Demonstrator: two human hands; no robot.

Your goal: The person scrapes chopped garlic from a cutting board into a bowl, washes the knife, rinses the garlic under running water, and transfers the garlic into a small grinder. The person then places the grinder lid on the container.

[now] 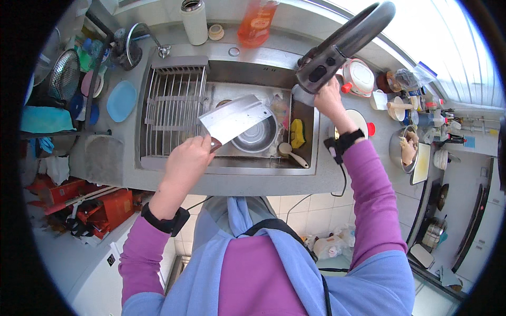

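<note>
My left hand (185, 162) grips the wooden handle of a Chinese cleaver (233, 118). Its broad, wet-looking blade is held over the sink (245, 170), partly covering a round stainless steel basin (257, 136). At the dark pull-out faucet (324, 67), my right hand (330, 96) reaches up beside the spray head. Its fingers are partly hidden there, so their grip is unclear. A yellow and green sponge (297, 133) and a white spoon (292, 154) lie at the sink's right side.
A metal drying rack (174, 106) spans the sink's left part. Behind stand a white thermos bottle (194, 23) and an orange liquid bottle (257, 23). Rightward are a red-trimmed white pot (357, 77), a bowl of raw poultry (407, 150) and a cutting board (421, 164).
</note>
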